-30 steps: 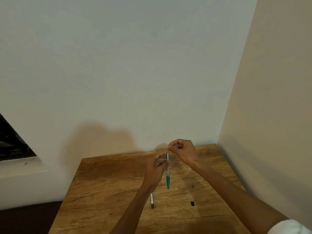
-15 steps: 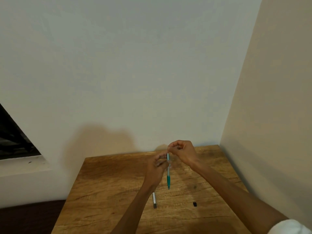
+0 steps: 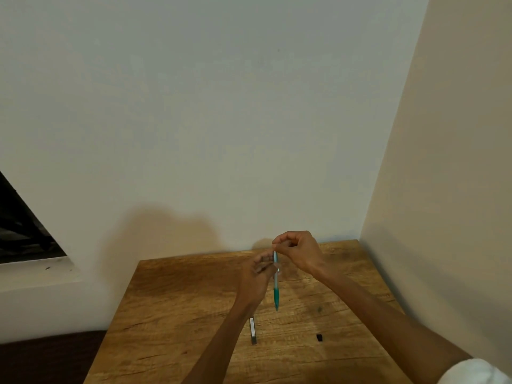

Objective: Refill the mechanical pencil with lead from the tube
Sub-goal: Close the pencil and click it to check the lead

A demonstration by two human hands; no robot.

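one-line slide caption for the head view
Left hand holds a teal mechanical pencil upright while right hand pinches at its top; lead tube lies on the table.

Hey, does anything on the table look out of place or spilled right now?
Nothing spilled. A small black piece, maybe a cap, lies loose on the table, apart from the lead tube.

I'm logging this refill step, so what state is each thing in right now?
mechanical pencil: upright, tip down, held off the table.
left hand: grips the pencil's middle.
right hand: fingertips pinched at the pencil's top end.
lead tube: lying flat on the table.
small black piece: lying loose on the table.
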